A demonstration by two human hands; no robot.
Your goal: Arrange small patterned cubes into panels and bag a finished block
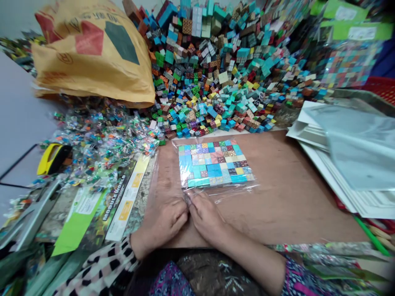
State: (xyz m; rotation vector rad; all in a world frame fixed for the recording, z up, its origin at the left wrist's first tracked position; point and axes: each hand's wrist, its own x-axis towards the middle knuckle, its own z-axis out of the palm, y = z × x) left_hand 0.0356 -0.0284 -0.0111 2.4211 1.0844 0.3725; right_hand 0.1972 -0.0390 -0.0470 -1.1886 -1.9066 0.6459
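Observation:
A flat clear plastic bag (226,189) lies on the brown board and holds a rectangular layer of printed paper-like blocks (213,169) in many colours. At the bag's near left corner, my right hand (206,216) has its thumb and fingers closed on the film edge. My left hand (168,220) is curled right beside it, knuckles up, its fingers meeting the right hand. Whatever the left fingers pinch is hidden by the hand.
Loose coloured blocks (216,82) are heaped behind the brown board (293,197). Left are a yellow sack (92,78), small filled packets (101,135), a yellow-black stapler (53,159), a grey metal tool (31,218) and printed cards (115,197). White sheets and clear film (361,144) are stacked right.

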